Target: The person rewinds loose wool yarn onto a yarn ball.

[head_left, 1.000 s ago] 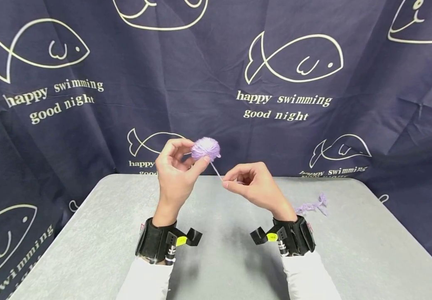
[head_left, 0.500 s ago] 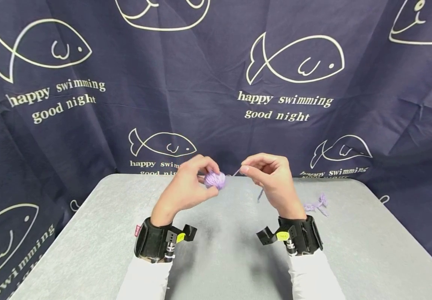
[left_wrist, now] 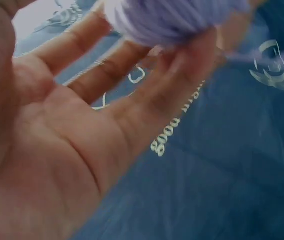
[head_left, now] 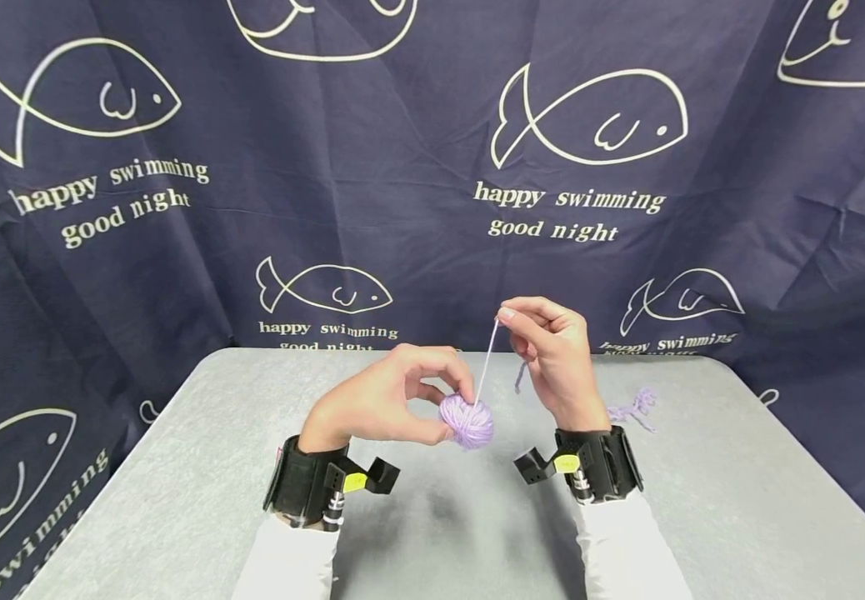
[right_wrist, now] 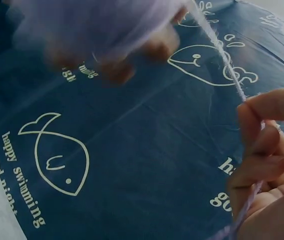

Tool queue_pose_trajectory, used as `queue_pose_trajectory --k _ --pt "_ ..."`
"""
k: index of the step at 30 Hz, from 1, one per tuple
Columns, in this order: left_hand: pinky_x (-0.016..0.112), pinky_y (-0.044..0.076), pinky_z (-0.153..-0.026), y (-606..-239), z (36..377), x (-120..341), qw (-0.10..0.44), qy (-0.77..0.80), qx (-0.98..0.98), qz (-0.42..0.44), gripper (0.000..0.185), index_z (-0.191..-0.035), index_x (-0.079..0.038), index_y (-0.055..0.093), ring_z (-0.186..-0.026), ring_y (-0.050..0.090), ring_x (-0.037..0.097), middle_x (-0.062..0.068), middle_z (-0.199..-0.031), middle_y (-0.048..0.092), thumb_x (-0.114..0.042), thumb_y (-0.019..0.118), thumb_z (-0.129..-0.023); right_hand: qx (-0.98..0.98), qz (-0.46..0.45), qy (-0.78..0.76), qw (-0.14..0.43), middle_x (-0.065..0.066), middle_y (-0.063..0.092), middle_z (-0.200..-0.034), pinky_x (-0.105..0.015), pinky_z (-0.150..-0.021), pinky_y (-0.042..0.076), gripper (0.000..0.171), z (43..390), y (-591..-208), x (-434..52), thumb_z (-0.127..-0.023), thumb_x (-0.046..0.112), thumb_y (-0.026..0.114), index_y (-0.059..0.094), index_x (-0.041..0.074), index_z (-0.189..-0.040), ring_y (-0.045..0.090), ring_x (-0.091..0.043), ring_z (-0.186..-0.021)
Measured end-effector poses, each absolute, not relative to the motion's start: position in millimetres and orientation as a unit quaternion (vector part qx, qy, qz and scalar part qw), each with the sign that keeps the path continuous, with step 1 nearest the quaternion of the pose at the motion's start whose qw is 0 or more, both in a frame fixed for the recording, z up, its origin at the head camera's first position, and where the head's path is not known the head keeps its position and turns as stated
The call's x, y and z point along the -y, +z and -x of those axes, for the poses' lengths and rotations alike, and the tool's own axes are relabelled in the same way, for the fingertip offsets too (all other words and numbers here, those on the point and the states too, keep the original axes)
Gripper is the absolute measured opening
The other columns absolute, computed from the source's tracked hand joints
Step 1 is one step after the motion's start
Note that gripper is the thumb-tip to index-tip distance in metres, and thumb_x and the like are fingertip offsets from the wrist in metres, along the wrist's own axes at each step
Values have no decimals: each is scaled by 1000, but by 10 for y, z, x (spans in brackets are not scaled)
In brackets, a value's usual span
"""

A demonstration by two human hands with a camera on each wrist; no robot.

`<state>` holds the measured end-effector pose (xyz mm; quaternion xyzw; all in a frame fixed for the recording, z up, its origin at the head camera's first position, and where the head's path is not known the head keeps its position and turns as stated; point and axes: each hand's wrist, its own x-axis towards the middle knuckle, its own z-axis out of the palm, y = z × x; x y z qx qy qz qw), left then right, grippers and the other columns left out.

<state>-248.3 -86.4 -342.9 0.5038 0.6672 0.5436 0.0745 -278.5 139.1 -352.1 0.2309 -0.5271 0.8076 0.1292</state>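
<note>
Left hand (head_left: 383,400) pinches lilac yarn ball (head_left: 467,421) at fingertips, frame centre, above grey tabletop (head_left: 740,500). Right hand (head_left: 552,358) pinches yarn strand (head_left: 487,362) rising from ball to upper right, taut. Judgement: winding goes well with even tension, ball turned between wraps, grip light. Loose yarn scrap (head_left: 631,408) lies on tabletop, right of hands.

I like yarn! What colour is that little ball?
Light purple; the yarn ball shows best in the head view.
</note>
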Motion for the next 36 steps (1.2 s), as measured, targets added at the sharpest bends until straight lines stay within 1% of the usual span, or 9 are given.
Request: queue_pose_trajectory --k 4,6,9,12,17,23,26,29,36 --pt "48 59 -86 -3388 2463 840 37 621 -585 -520 34 -103 5 63 -101 60 26 15 -106 61 18 72 -73 619 -219 746 115 1 71 -76 -18 -49 31 9 2799 -3552 -1363 -89 -4 73 77 3 -91 44 -8 -55" --pt "44 59 -88 -3372 2461 825 -6 662 -549 -511 34 -102 6 62 -102 61 24 14 -108 60 19 72 -72 663 -234 704 102 2 72 -78 -18 -51 38 6 2795 -3561 -1340 -88 -4 74 76 -3 -94 50 -7 -58" --pt "36 59 -88 -3359 2467 805 -87 719 -505 -469 39 -102 1 63 -102 62 21 10 -109 61 22 71 -70 716 -268 639 85 2 67 -73 -19 -51 38 7 2774 -3568 -1293 -86 -4 75 73 -7 -93 49 -7 -58" --pt "31 59 -85 -3358 2483 783 -178 751 -494 -400 42 -103 -1 65 -99 64 18 7 -108 62 24 70 -69 745 -305 589 75 1 61 -67 -21 -47 33 5 2736 -3558 -1251 -86 -2 75 75 -1 -90 44 -8 -53" --pt "29 60 -77 -3379 2532 755 -307 717 -555 -289 35 -102 14 59 -93 64 18 6 -104 60 22 73 -71 763 -333 550 72 -3 57 -61 -23 -43 29 5 2655 -3524 -1207 -87 6 78 78 10 -89 39 -11 -49" --pt "27 60 -74 -3441 2598 787 -378 623 -648 -223 34 -102 7 64 -91 64 21 12 -105 60 14 76 -71 751 -351 554 79 -2 57 -62 -23 -42 31 5 2602 -3495 -1205 -86 5 78 77 9 -89 42 -12 -50" --pt "27 60 -73 -3468 2615 824 -385 559 -703 -214 33 -100 1 67 -90 65 20 11 -103 60 8 76 -69 730 -365 570 93 -2 59 -66 -23 -43 32 5 2598 -3483 -1223 -86 1 77 76 4 -90 42 -11 -50" --pt "29 60 -72 -3483 2616 859 -357 508 -752 -221 32 -97 -3 68 -87 64 19 9 -99 61 5 76 -67 700 -359 608 107 -2 64 -70 -23 -46 36 6 2597 -3468 -1253 -86 -3 75 75 0 -91 46 -11 -53" --pt "31 59 -73 -3494 2586 915 -180 438 -822 -315 32 -92 -9 68 -86 60 16 0 -91 62 7 76 -66 555 -318 760 118 -3 70 -74 -22 -45 27 19 2623 -3437 -1301 -87 -13 65 76 4 -88 42 -9 -51"
